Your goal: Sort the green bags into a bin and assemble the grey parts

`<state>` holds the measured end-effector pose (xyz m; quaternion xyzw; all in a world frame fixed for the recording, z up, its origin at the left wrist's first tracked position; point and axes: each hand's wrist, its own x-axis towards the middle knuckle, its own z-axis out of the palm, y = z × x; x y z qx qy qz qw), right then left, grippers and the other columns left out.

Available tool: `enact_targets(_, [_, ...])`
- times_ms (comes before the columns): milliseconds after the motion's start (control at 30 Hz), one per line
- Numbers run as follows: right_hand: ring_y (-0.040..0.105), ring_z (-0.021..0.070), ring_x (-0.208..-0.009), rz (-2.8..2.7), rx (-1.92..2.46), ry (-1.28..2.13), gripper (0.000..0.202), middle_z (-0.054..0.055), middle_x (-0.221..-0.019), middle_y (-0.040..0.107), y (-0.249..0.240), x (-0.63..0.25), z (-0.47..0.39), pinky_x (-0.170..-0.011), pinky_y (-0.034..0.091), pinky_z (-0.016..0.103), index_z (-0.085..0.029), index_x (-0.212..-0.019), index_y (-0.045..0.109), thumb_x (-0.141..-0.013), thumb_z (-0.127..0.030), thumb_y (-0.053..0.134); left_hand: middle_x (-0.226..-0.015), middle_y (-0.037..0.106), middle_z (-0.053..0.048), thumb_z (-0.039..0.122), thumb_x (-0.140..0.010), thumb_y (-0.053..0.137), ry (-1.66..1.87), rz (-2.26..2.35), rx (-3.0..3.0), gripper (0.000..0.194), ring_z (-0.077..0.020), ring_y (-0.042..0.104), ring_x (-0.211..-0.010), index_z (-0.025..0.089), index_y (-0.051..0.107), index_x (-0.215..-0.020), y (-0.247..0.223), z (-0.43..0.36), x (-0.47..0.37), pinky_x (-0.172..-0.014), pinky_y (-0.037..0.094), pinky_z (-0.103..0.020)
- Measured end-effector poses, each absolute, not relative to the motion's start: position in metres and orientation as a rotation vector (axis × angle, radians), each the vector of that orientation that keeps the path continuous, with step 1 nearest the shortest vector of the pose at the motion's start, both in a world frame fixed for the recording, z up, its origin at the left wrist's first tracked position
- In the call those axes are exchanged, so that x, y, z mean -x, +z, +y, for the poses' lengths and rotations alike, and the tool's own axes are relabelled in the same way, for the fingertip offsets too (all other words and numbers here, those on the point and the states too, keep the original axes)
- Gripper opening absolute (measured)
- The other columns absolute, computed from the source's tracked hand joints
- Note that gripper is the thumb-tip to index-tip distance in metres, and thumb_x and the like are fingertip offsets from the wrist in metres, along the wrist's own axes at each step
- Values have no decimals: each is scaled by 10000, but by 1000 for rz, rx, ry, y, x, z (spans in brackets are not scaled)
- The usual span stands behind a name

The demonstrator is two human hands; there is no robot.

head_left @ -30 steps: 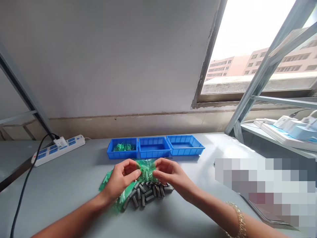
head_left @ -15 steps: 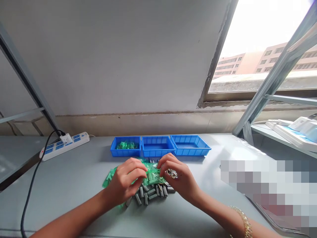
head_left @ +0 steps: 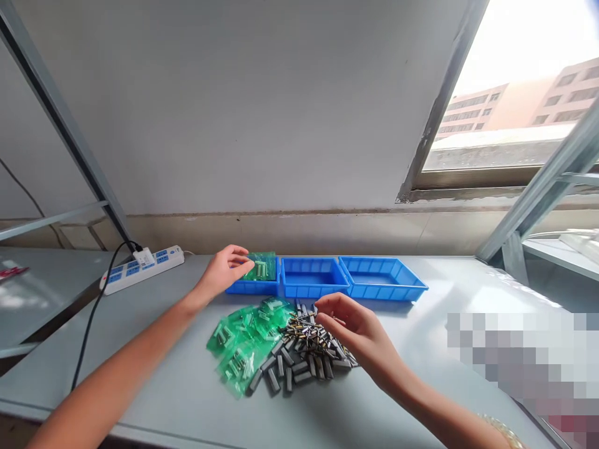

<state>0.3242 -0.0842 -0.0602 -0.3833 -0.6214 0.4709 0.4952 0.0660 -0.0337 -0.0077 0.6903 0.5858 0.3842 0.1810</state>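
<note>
My left hand [head_left: 228, 269] is at the left blue bin [head_left: 253, 287], its fingers closed on the edge of a green bag [head_left: 262, 267] with small pale parts inside. The bag lies over the bin's opening. Near the pile, my right hand [head_left: 349, 321] hangs with curled fingers apart and nothing seen between them. Beneath it are thin metal pins [head_left: 311, 333] and dark grey blocks [head_left: 304, 376]. More green bags [head_left: 241, 362] lie left of these, partly overlapping each other.
Two more blue bins, the middle one [head_left: 314, 290] and the right one [head_left: 388, 293], stand in a row near the wall. A white power strip [head_left: 163, 260] with a black cable [head_left: 88, 324] lies at the left. Metal frame posts flank the table.
My left hand has moved from the pile up to the left bin with a green bag. My right hand stays by the pile, now over the pins. The view has shifted left.
</note>
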Motion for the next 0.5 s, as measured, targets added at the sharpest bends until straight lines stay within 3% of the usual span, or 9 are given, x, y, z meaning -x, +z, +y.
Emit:
enact_targets(100, [547,153,-690,-1521,958,1155,307,6,-739,581,-59,-324,-86,-652,492,278,-198,-858,626,-776,-491,667,-1220,602,-89,280,-924,587,1044,1829,-2015,294,-240,633,-998,174,567,-1197,0,-30,-49,-830,537,-448])
enact_targets(200, [569,170,-709,-1532,989,1158,328,23,-761,603,-58,-325,-87,-649,499,281,-203,-856,627,-779,-521,652,-927,681,-43,302,-872,620,808,1827,-2107,180,-208,646,-811,177,650,-998,8,-48,-38,-737,523,-358])
enact_targets(267, [585,182,-726,-1535,1000,1167,330,34,-778,620,-57,-325,-88,-645,502,283,-207,-855,631,-781,-528,649,-701,662,9,315,-729,718,549,1711,-2152,127,-189,623,-649,210,686,-793,10,-64,-34,-603,475,-273])
enact_targets(367, [596,187,-724,-1561,988,1176,315,41,-787,635,-57,-325,-89,-626,500,280,-213,-852,636,-783,-519,653,-724,649,32,199,-465,805,298,1566,-2169,286,-194,596,-644,235,683,-721,6,-81,-32,-514,379,-224])
enact_targets(500, [610,191,-732,-1574,1012,1164,327,42,-799,650,-60,-326,-87,-611,501,276,-210,-848,640,-781,-530,648,-706,559,36,159,-490,729,275,1498,-2144,213,-186,515,-654,228,581,-627,2,-84,-33,-517,294,-223])
